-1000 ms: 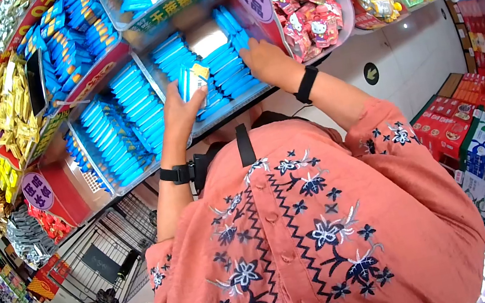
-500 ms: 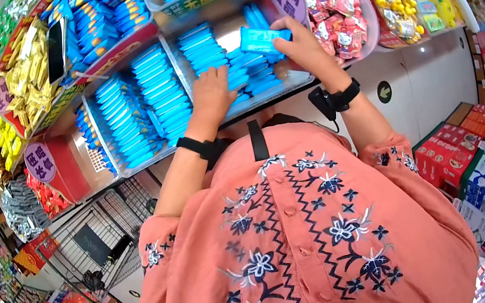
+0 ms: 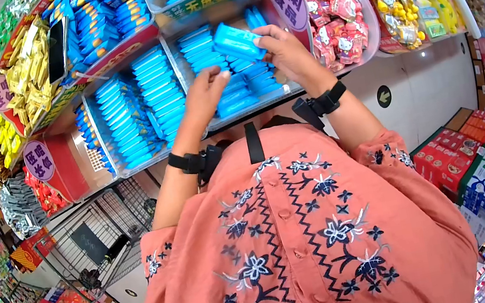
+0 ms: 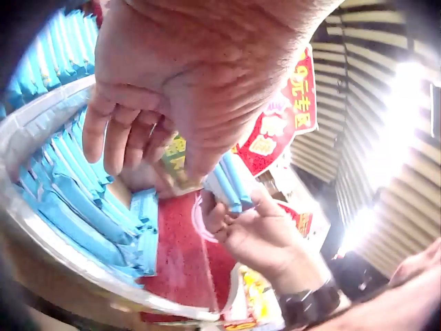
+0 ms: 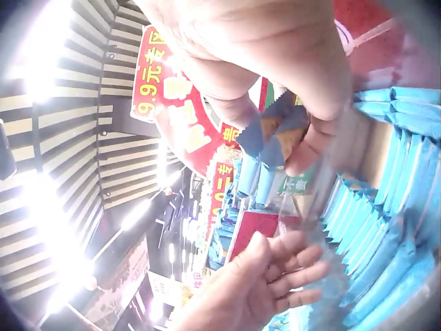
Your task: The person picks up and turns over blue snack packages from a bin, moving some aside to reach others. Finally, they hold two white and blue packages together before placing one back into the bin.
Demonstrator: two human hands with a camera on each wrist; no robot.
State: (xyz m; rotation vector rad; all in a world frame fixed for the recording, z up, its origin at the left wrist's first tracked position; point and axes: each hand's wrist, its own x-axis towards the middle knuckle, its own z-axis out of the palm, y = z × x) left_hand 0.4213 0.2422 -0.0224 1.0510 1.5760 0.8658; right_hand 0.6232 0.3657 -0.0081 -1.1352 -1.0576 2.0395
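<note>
My right hand (image 3: 299, 60) pinches blue snack packets (image 3: 238, 42) at one end and holds them over the clear bin (image 4: 131, 295). Two blue packets side by side (image 4: 229, 183) show in its fingers in the left wrist view; their serrated ends (image 5: 272, 134) stick out between thumb and fingers in the right wrist view. My left hand (image 3: 205, 96) hovers at the bin's front left with nothing in it, fingers loosely bent. Stacked blue packets (image 3: 198, 49) fill the bin's left side, and more packets (image 3: 236, 97) lie near its front edge.
Left of the bin stand more rows of blue packets (image 3: 126, 117). Pink candy bags (image 3: 334, 25) fill a tub to the right, behind a purple sign (image 3: 286, 1). A phone (image 3: 57, 51) leans by gold-wrapped sweets (image 3: 27, 66). A wire cart (image 3: 98, 235) stands lower left.
My left hand no longer holds the packet it had a second ago and has drawn back slightly. My right hand lifted packets from the bin's right side and brought them left.
</note>
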